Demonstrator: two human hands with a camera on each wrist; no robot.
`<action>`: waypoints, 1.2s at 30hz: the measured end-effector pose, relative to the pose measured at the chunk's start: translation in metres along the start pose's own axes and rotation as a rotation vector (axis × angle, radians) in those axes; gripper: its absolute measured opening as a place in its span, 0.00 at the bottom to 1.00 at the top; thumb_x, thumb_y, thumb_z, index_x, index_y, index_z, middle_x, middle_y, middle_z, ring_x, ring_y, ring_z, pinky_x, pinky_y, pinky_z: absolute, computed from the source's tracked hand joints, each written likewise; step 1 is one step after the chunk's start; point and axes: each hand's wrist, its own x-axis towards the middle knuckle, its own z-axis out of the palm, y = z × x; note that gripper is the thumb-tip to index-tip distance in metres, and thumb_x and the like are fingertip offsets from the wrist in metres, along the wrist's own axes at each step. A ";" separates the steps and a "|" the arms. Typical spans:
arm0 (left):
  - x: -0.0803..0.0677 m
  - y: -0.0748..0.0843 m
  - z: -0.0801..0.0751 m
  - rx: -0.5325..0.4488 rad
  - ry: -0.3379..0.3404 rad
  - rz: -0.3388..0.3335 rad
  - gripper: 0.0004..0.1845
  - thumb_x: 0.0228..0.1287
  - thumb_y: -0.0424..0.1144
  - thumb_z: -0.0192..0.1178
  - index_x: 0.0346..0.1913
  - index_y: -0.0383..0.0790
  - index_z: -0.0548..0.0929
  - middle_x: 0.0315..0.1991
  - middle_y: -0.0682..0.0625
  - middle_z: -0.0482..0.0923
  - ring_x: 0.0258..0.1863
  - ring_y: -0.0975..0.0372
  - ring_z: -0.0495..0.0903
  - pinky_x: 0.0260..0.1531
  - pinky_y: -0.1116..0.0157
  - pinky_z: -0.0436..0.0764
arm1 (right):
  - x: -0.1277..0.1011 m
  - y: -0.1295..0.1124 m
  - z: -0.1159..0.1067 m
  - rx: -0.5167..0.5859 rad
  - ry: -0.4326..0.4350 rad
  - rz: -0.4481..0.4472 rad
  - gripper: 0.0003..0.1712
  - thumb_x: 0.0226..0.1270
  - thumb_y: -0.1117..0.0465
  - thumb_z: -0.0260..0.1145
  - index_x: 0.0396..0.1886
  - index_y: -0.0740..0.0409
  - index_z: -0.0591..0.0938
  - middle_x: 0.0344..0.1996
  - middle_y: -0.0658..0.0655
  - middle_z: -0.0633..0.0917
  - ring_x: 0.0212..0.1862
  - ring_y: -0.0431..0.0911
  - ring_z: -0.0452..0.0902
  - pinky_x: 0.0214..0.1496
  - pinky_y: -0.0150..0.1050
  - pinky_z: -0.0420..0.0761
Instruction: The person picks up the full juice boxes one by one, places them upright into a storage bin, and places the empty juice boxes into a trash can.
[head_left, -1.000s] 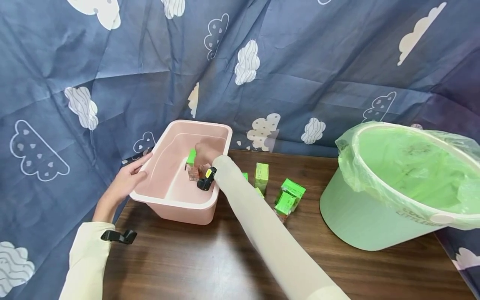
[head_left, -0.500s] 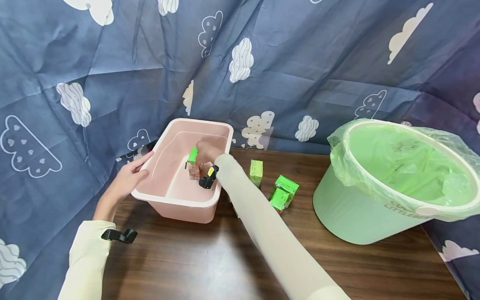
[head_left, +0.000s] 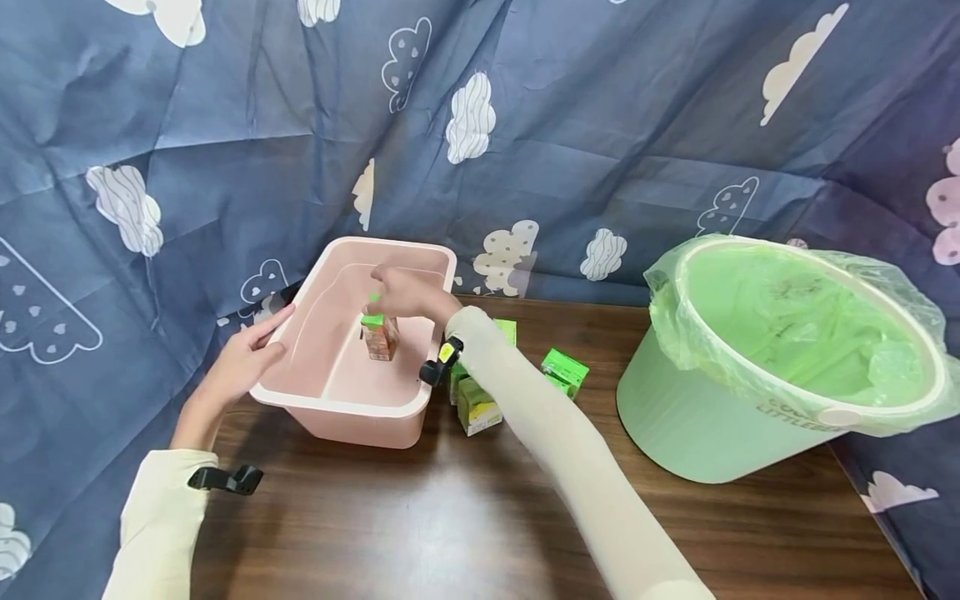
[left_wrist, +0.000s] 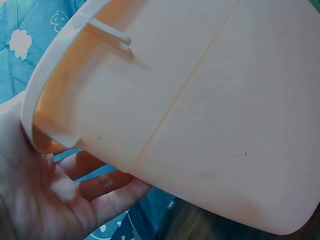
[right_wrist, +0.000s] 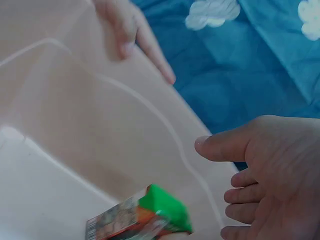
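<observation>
The right hand [head_left: 405, 293] has let go and lifted since a second ago, when it was down inside the pale pink rectangular plastic tub [head_left: 352, 398] around a small green-topped drink carton [head_left: 378, 333]. That carton now stands upright on the tub floor just below the hand's fingers, which are loosely spread and hold nothing; the right wrist view shows the open palm [right_wrist: 272, 175] apart from the carton [right_wrist: 150, 217]. The left hand [head_left: 243, 362] rests against the tub's outer left wall with fingers extended, steadying it. One carton is in the tub; several green cartons [head_left: 480, 404] remain on the dark wood table [head_left: 420, 517] just right of the right forearm. Further right stands a round pale green bin lined with a green bag [head_left: 712, 425].
</observation>
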 end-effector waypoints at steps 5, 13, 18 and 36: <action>-0.001 0.000 0.000 0.000 0.003 -0.001 0.32 0.69 0.30 0.53 0.76 0.40 0.65 0.58 0.30 0.78 0.41 0.72 0.76 0.37 0.78 0.75 | -0.015 -0.007 -0.015 0.018 0.014 -0.035 0.41 0.68 0.56 0.68 0.75 0.69 0.64 0.71 0.64 0.71 0.71 0.51 0.67 0.72 0.37 0.65; -0.002 0.000 0.000 -0.010 0.000 -0.012 0.32 0.70 0.31 0.52 0.77 0.40 0.64 0.59 0.29 0.77 0.42 0.74 0.75 0.38 0.79 0.74 | -0.056 -0.013 -0.042 0.054 0.119 -0.116 0.40 0.70 0.55 0.68 0.76 0.64 0.66 0.72 0.62 0.71 0.73 0.51 0.64 0.72 0.36 0.64; -0.005 0.002 -0.001 0.010 0.009 -0.019 0.31 0.71 0.33 0.53 0.76 0.42 0.65 0.62 0.30 0.75 0.42 0.75 0.74 0.38 0.80 0.73 | -0.095 -0.008 -0.059 -0.005 0.140 -0.119 0.39 0.70 0.53 0.68 0.76 0.62 0.66 0.72 0.60 0.71 0.73 0.50 0.64 0.72 0.39 0.65; -0.002 -0.001 0.002 -0.036 0.004 -0.009 0.31 0.72 0.30 0.52 0.76 0.38 0.63 0.58 0.27 0.76 0.38 0.77 0.76 0.34 0.78 0.76 | -0.208 0.060 -0.074 0.171 0.329 0.014 0.36 0.74 0.56 0.64 0.78 0.55 0.64 0.75 0.57 0.67 0.75 0.52 0.60 0.75 0.51 0.62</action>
